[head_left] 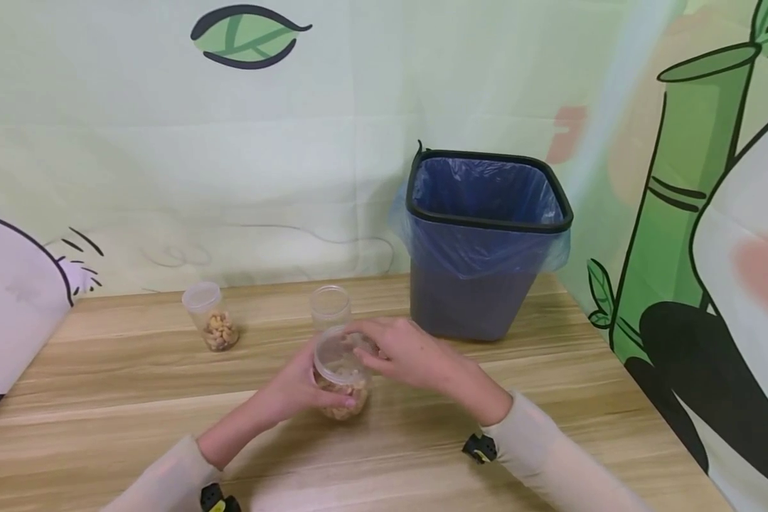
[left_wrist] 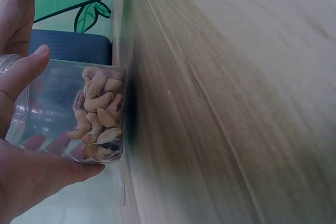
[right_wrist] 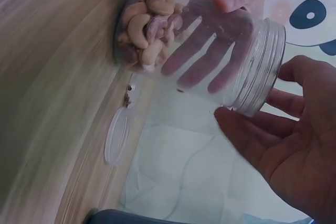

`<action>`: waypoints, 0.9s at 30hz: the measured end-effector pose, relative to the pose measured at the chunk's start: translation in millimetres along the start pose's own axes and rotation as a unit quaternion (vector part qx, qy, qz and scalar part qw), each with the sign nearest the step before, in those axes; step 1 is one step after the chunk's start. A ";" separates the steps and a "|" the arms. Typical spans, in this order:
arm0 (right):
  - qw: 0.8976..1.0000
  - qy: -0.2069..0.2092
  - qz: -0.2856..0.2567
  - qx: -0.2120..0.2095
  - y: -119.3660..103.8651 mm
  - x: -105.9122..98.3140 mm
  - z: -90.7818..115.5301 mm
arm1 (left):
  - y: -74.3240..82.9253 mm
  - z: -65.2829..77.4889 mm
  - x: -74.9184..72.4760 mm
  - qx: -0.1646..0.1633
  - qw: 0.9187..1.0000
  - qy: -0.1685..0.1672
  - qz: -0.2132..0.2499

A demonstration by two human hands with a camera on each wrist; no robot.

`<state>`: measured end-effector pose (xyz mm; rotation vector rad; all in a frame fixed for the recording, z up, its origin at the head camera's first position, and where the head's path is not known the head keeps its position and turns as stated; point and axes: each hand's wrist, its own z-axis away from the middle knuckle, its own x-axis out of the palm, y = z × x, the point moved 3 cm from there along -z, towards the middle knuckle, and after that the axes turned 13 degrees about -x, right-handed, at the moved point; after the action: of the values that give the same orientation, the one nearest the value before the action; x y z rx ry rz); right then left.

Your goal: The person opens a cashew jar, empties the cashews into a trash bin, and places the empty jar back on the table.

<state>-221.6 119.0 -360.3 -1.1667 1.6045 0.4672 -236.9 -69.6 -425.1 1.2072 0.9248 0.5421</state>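
A clear plastic jar of cashews (head_left: 342, 387) stands on the wooden table, slightly tilted in the head view. My left hand (head_left: 297, 380) grips it around the side, thumb across the front and fingers behind. The left wrist view shows the nuts (left_wrist: 100, 114) filling its lower part. My right hand (head_left: 406, 352) is at the top, its fingers curled at the ridged rim (right_wrist: 262, 69). In the right wrist view, its thumb and fingertips hold either side of that rim. Just behind stands a clear, empty-looking container (head_left: 331, 302).
A smaller lidded jar (head_left: 211, 316) with nuts at the bottom leans a little at the back left. The dark bin (head_left: 464, 302) with a blue liner stands at the back right. A printed cloth (head_left: 294, 163) hangs behind the wooden table (head_left: 134, 384).
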 end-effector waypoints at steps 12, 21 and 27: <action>0.999 -0.036 -0.004 0.034 -11.4 13.4 -9.7 | -4.4 -1.6 3.8 0.005 1.000 -0.014 0.000; 0.998 -0.047 -0.015 0.023 -10.5 16.9 -10.9 | -10.2 2.4 1.9 0.003 1.000 -0.016 -0.006; 0.997 -0.067 -0.042 0.019 -6.8 17.6 -9.4 | -15.0 3.6 0.7 0.007 1.000 -0.014 -0.014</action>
<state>-220.1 100.9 -370.8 -1.1457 1.4383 0.4481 -235.2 -75.5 -439.3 1.2095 0.9217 0.4959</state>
